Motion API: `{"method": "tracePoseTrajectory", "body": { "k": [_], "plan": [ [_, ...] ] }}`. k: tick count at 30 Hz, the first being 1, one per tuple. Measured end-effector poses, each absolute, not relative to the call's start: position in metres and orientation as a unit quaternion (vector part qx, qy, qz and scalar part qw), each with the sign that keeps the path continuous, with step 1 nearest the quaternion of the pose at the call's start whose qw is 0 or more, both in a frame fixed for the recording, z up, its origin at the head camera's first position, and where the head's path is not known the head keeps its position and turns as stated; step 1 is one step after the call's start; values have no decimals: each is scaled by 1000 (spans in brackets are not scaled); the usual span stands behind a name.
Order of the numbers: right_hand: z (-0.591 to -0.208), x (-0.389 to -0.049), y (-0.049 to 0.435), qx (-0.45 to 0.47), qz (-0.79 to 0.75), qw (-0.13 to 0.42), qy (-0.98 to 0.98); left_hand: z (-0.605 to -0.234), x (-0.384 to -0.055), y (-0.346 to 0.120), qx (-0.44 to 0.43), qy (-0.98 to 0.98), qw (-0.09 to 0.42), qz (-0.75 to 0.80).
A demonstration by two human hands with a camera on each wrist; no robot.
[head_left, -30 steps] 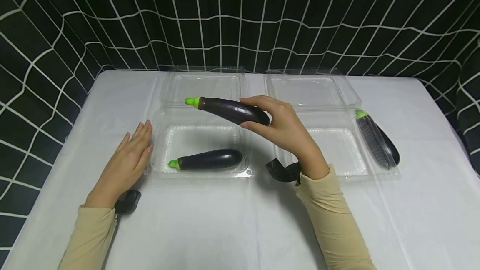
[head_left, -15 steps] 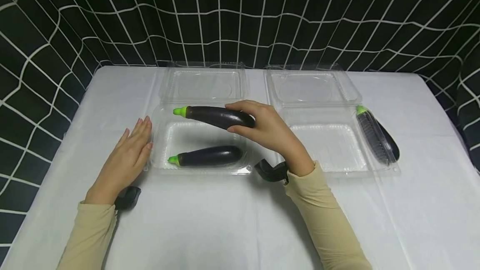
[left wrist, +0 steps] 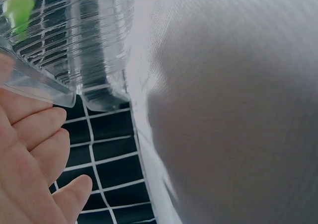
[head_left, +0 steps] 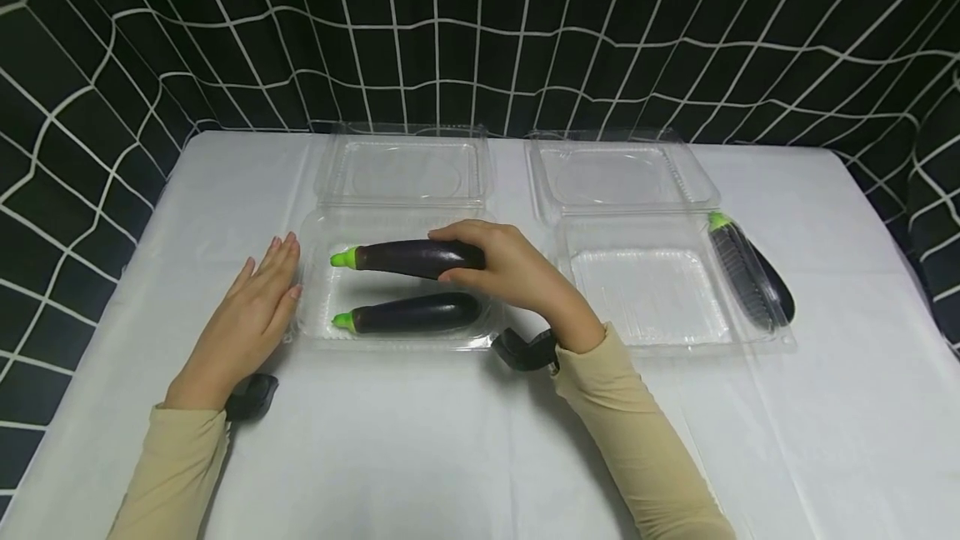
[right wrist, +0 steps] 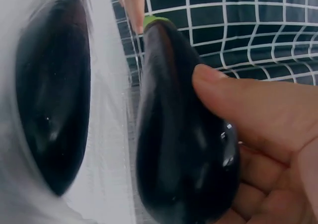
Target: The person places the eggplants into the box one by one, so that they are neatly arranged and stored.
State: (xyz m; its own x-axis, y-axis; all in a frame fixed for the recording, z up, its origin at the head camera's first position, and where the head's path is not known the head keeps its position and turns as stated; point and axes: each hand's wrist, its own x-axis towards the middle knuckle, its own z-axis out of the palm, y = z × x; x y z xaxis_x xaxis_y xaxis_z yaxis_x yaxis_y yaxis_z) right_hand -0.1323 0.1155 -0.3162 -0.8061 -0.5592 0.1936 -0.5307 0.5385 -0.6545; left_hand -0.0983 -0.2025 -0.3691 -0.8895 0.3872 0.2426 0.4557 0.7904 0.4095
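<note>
My right hand (head_left: 510, 265) grips the thick end of a dark purple eggplant (head_left: 405, 258) over the left clear plastic clamshell box (head_left: 318, 282). Its green stem end points left. In the right wrist view the thumb lies along one side of this eggplant (right wrist: 184, 134), with the fingers round the other. A second eggplant (head_left: 416, 313) lies in the front part of the same box, roughly parallel to the held one. My left hand (head_left: 243, 315), fingers straight, is at the box's left side; in the left wrist view the fingers (left wrist: 49, 149) are at its clear rim.
To the right stands another open clamshell box (head_left: 645, 298), lid folded back. A third eggplant (head_left: 757, 282) lies against its right side, partly seen through the plastic. Both boxes rest on a white-covered table (head_left: 420, 432). White netting (head_left: 480, 48) over black cloth surrounds the far edge and sides.
My right hand has carried the eggplant left, toward me and down into the left box's area, turning it nearly level with the other eggplant. The left hand has stayed by the box.
</note>
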Motion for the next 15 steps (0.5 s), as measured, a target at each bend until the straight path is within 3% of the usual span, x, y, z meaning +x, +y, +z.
{"method": "tracePoseTrajectory", "body": {
  "k": [15],
  "plan": [
    [-323,-138,111,-309,-345,92,882,-372,-99,-205,-230,-939,77,-243]
  ]
}}
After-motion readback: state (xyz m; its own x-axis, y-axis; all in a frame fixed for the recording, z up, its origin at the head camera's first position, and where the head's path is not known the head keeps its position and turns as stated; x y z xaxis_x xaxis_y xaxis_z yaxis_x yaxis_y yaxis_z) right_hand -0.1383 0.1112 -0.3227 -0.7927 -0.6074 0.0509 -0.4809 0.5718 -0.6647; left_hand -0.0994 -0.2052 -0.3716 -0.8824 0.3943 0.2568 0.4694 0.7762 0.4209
